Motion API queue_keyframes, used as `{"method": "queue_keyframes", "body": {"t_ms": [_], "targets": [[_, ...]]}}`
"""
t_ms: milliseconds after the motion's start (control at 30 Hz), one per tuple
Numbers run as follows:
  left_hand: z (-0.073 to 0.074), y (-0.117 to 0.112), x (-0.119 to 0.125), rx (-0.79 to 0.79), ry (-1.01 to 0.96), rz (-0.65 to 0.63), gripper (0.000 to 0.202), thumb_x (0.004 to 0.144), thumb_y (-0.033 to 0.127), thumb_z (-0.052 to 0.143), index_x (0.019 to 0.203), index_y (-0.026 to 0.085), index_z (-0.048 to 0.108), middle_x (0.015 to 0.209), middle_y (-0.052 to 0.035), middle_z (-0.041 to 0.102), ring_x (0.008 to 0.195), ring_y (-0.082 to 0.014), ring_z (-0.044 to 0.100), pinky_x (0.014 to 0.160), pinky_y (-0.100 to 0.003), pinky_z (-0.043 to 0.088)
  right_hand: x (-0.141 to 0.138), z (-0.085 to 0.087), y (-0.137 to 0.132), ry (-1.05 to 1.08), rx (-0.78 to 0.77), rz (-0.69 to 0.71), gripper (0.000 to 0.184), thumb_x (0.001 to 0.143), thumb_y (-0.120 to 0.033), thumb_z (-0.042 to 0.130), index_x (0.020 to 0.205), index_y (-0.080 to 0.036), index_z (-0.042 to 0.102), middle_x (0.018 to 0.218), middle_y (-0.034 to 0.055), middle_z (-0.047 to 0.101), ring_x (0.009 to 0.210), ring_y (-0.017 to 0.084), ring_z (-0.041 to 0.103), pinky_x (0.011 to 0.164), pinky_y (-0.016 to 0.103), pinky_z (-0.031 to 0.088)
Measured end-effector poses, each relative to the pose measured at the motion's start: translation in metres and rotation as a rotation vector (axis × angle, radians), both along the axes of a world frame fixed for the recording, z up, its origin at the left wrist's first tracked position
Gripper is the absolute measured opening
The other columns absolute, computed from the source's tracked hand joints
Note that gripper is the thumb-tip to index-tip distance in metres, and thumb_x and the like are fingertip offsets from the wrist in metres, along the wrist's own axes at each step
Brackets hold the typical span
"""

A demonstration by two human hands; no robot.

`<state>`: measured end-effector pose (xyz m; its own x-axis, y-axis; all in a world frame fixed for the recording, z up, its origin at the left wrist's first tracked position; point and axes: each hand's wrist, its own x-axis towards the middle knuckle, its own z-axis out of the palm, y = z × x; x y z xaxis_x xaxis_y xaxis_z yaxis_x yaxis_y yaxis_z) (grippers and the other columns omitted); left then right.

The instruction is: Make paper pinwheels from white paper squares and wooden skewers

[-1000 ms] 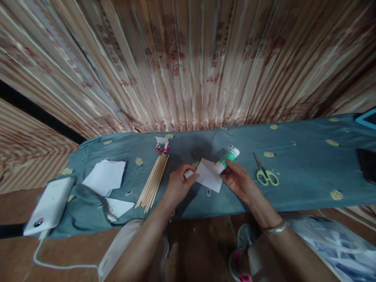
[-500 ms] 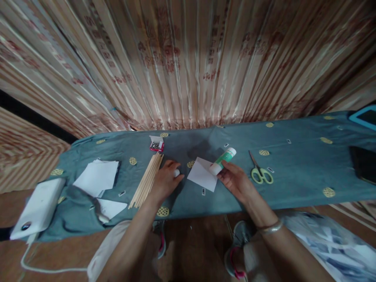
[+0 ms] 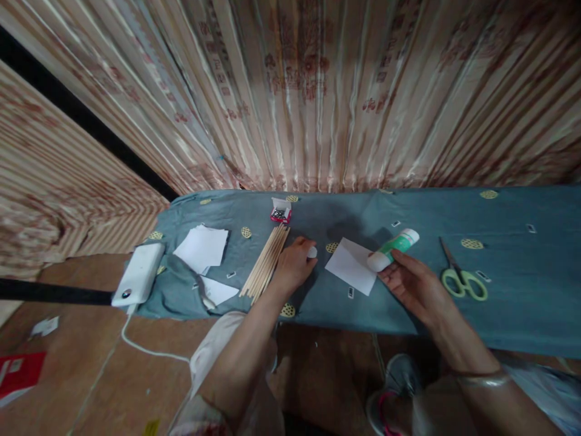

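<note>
My right hand [image 3: 415,287] grips a green-and-white glue stick [image 3: 397,247], held tilted over the right edge of a white square of paper [image 3: 349,266]. To the left of that paper, my left hand [image 3: 294,265] is closed around a small white cap [image 3: 312,252], which shows between thumb and fingers. A bundle of thin wooden sticks [image 3: 265,261] lies beside my left hand, partly behind it. Green-handled scissors [image 3: 460,277] rest to the right of my right hand.
A small red box of metal pins [image 3: 281,212] stands open behind the sticks. White paper sheets [image 3: 202,247] lie to the left, near a white power bank [image 3: 140,272] with a cable. A curtain [image 3: 318,109] hangs along the table's [image 3: 436,212] back edge.
The view has swung left, so everything on the table appears farther right. Both hands keep their hold on the cap and the glue stick, with little movement relative to the paper.
</note>
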<state>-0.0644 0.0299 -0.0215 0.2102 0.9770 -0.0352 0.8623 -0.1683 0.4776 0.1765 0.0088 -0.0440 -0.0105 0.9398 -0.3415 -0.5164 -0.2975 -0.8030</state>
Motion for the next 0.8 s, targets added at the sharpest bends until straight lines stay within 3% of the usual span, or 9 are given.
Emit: {"method": "queue_keyframes", "body": {"t_ms": [100,267,400,500,633,800], "targets": [[0.000,0.000,0.000,0.025,0.021,-0.005,0.037,0.082,0.016,0.059,0.119,0.016,0.061,0.122,-0.0120,0.059,0.108,-0.0261,0.060,0.098,-0.039,0.045,-0.002,0.002,0.001,0.021,-0.007,-0.013,0.016,0.070,-0.032,0.078,0.076,-0.021,0.068,0.070,0.0008,0.069,0.058,0.013,0.062,0.059,0.024,0.056],[0.007,-0.005,0.004,0.244,0.091,-0.052,0.046,0.081,0.024,0.063,0.125,0.016,0.055,0.141,-0.0152,0.046,0.127,-0.0322,0.044,0.105,-0.049,0.036,-0.009,0.013,0.002,0.038,-0.019,-0.017,0.022,0.064,-0.032,0.083,0.074,-0.019,0.067,0.065,0.0005,0.069,0.056,0.013,0.063,0.055,0.024,0.055],[0.009,-0.013,0.015,0.363,0.155,-0.111,0.037,0.087,0.019,0.052,0.123,0.016,0.057,0.134,-0.0137,0.053,0.120,-0.0318,0.047,0.097,-0.049,0.039,-0.013,0.023,0.002,0.071,0.006,-0.063,0.028,0.059,-0.033,0.086,0.073,-0.017,0.068,0.066,0.0016,0.071,0.057,0.013,0.063,0.054,0.022,0.053],[0.003,-0.018,0.027,0.353,0.113,-0.189,0.033,0.088,0.017,0.048,0.119,0.018,0.060,0.127,-0.0121,0.058,0.116,-0.0298,0.049,0.093,-0.047,0.043,-0.016,0.026,0.001,0.092,-0.008,-0.055,0.029,0.056,-0.033,0.087,0.071,-0.016,0.069,0.065,0.0016,0.070,0.056,0.012,0.063,0.052,0.020,0.052],[-0.012,-0.022,0.040,0.290,-0.009,-0.342,0.031,0.089,0.018,0.048,0.116,0.019,0.063,0.127,-0.0102,0.060,0.123,-0.0283,0.046,0.102,-0.049,0.041,-0.017,0.025,0.001,0.076,-0.027,-0.016,0.024,0.061,-0.030,0.085,0.072,-0.016,0.070,0.067,0.0018,0.071,0.057,0.011,0.064,0.054,0.020,0.052],[-0.032,-0.024,0.043,0.261,-0.059,-0.357,0.032,0.089,0.024,0.052,0.117,0.016,0.062,0.135,-0.0141,0.054,0.133,-0.0305,0.039,0.109,-0.052,0.037,-0.017,0.020,0.005,0.084,-0.028,-0.040,0.021,0.062,-0.027,0.083,0.072,-0.015,0.070,0.066,0.0013,0.071,0.055,0.011,0.065,0.052,0.018,0.052]]}}
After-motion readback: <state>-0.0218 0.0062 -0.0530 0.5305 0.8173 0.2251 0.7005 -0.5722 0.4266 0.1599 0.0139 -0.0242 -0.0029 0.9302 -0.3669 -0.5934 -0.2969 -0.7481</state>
